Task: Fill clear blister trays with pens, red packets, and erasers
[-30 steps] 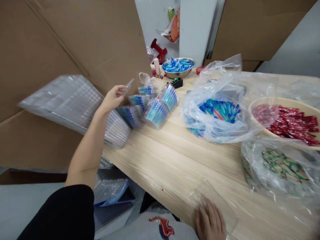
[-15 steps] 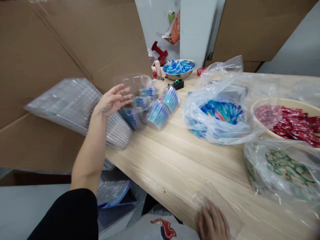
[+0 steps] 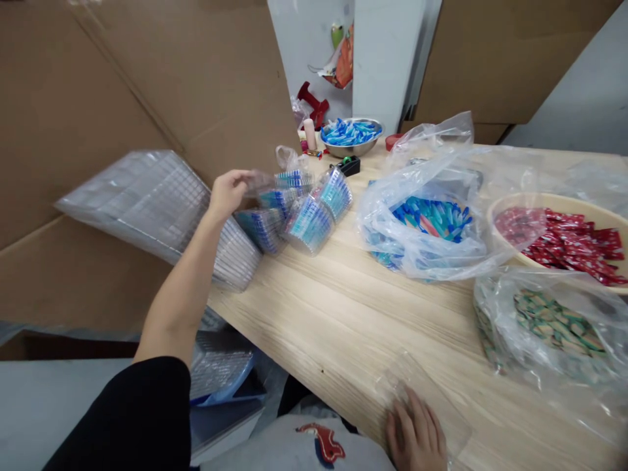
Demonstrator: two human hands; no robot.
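My left hand (image 3: pixel 229 193) is closed in a pinch on a thin, clear plastic piece (image 3: pixel 261 182), blurred by motion. It is beside several stacks of clear cups with blue tints (image 3: pixel 309 222). Behind my wrist leans a long stack of clear plastic trays (image 3: pixel 147 196), against the cardboard. My right hand (image 3: pixel 417 428) lies flat near the table's front edge, fingers stretched out over a clear, flat plastic box or lid (image 3: pixel 444 409). Whether that piece is a box or a lid, I cannot tell.
A bag of blue packets (image 3: pixel 432 219), a cream basin of red packets (image 3: pixel 579 242) and a bag of green-and-tan packets (image 3: pixel 554 320) stand on the right. At the back are a metal bowl of blue packets (image 3: pixel 350 134) and a tape dispenser (image 3: pixel 347 165). Cardboard (image 3: pixel 196 72) rises on the left.
My left hand has gone from spread fingers to a pinch on the clear plastic piece, shifting slightly right. My right hand stays on the flat clear plastic.
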